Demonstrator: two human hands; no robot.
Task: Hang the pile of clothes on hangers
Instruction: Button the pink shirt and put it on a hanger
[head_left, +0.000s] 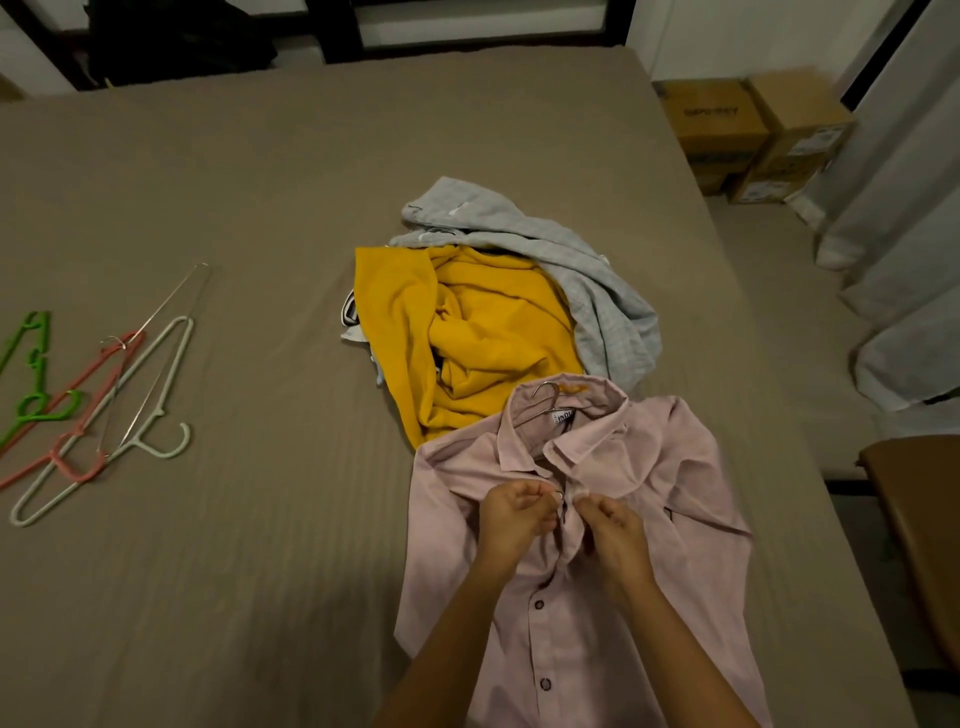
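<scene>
A pale pink button shirt (670, 467) lies front-up on the bed, near me. A metal hanger hook (543, 397) pokes out of its collar. My left hand (511, 514) and my right hand (615, 530) pinch the two edges of the shirt's front placket just below the collar, fingers curled at a button. Behind the shirt lies the pile: a yellow garment (483, 332) and a grey shirt (597, 280). Spare hangers lie at the far left: a green one (31, 374), a pink one (78, 421), a white one (111, 426) and a thin wire one (171, 301).
The brown bedsheet (234, 208) covers the whole bed. Cardboard boxes (748, 130) stand on the floor beyond the right edge, next to a grey curtain (893, 218). A brown seat (919, 519) sits at the right.
</scene>
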